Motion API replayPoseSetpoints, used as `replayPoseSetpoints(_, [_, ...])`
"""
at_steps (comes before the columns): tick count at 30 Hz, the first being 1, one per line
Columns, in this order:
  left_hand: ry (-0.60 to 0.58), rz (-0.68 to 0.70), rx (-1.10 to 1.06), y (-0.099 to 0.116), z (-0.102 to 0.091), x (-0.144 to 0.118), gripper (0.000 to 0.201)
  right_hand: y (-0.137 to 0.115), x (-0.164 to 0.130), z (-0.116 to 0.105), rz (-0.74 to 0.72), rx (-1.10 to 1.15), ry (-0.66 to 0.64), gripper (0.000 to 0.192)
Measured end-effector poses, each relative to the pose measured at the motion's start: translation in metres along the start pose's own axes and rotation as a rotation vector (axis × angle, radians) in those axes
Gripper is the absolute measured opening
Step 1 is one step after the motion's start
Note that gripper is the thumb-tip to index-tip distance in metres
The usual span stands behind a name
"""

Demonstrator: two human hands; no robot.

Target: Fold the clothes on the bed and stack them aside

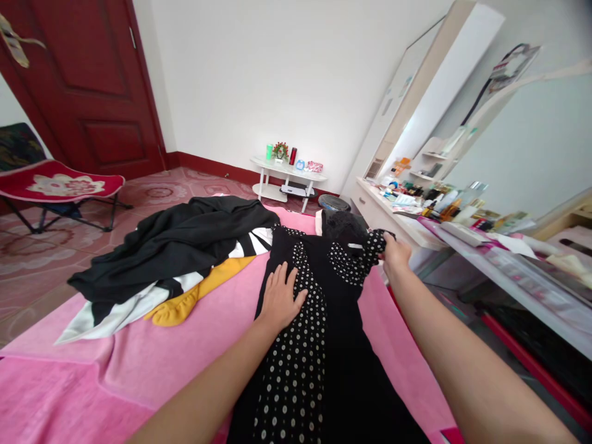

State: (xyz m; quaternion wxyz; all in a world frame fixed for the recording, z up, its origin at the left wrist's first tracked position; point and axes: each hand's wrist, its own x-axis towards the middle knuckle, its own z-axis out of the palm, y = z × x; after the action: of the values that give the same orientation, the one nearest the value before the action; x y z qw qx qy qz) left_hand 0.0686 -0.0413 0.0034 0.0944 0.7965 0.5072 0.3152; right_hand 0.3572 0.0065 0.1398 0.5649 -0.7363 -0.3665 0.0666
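So far the black polka-dot dress [319, 320] lies spread lengthwise on the pink bed [139, 357] at centre frame, the left hand [279, 297] pressed flat and open on its waist, the right hand [394, 254] closed on its shoulder, no fold yet made, and the heap of clothes [176, 259] at left seemingly untouched.

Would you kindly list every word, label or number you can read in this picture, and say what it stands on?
No text can be read.
The bottles and boxes on the dressing table: labels too small and blurred.
The items on the small white side table: nothing legible.
The polka-dot dress under both hands: its white tag is illegible.
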Motion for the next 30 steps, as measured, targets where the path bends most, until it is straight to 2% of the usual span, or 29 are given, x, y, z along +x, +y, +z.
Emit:
replayPoseSetpoints(2, [0.076,-0.040,-0.074,-0.001,-0.002,0.001,0.054,-0.026,-0.019,0.001,-0.057,0.062,-0.072,0.039])
replayPoseSetpoints(3, [0.116,-0.059,-0.137,-0.002,-0.004,0.001,0.052,-0.038,-0.035,0.001,-0.108,0.090,-0.171,0.036])
replayPoseSetpoints(6, [0.258,-0.163,-0.409,-0.011,-0.010,0.002,0.045,-0.059,-0.102,-0.005,-0.302,0.108,-0.671,0.029])
replayPoseSetpoints(8, [0.345,-0.297,-0.604,-0.022,-0.014,0.001,0.043,-0.060,-0.151,-0.017,-0.444,0.025,-0.996,0.024])
replayPoseSetpoints(10, [0.373,-0.420,-0.802,-0.035,-0.019,-0.004,0.044,-0.049,-0.191,-0.035,-0.549,-0.068,-1.159,0.026])
replayPoseSetpoints(12, [0.320,-0.467,-0.970,-0.046,-0.027,-0.012,0.046,-0.028,-0.214,-0.058,-0.577,-0.162,-1.132,0.027])
replayPoseSetpoints(14, [0.217,-0.408,-1.011,-0.052,-0.040,-0.021,0.047,0.002,-0.220,-0.085,-0.558,-0.296,-0.976,0.029])
replayPoseSetpoints(15, [0.158,-0.346,-0.964,-0.052,-0.047,-0.027,0.048,0.019,-0.219,-0.099,-0.536,-0.385,-0.874,0.032])
replayPoseSetpoints(18, [-0.033,-0.056,-0.635,-0.040,-0.067,-0.041,0.064,0.070,-0.214,-0.140,-0.393,-0.649,-0.660,0.054])
replayPoseSetpoints(20, [-0.175,0.131,-0.395,-0.025,-0.075,-0.048,0.078,0.098,-0.217,-0.162,-0.250,-0.734,-0.625,0.063])
replayPoseSetpoints(22, [-0.294,0.220,-0.228,-0.009,-0.076,-0.051,0.072,0.116,-0.227,-0.176,-0.121,-0.706,-0.650,0.060])
replayPoseSetpoints(24, [-0.358,0.228,-0.157,0.004,-0.073,-0.046,0.050,0.120,-0.240,-0.181,-0.036,-0.599,-0.686,0.052])
replayPoseSetpoints(26, [-0.367,0.218,-0.209,0.014,-0.072,-0.031,0.032,0.109,-0.250,-0.180,0.011,-0.464,-0.707,0.043])
replayPoseSetpoints(28, [-0.349,0.166,-0.383,0.023,-0.079,-0.006,0.024,0.085,-0.257,-0.176,0.028,-0.314,-0.736,0.036])
replayPoseSetpoints(30, [-0.317,0.025,-0.622,0.032,-0.093,0.026,0.025,0.053,-0.262,-0.170,0.031,-0.158,-0.780,0.035])
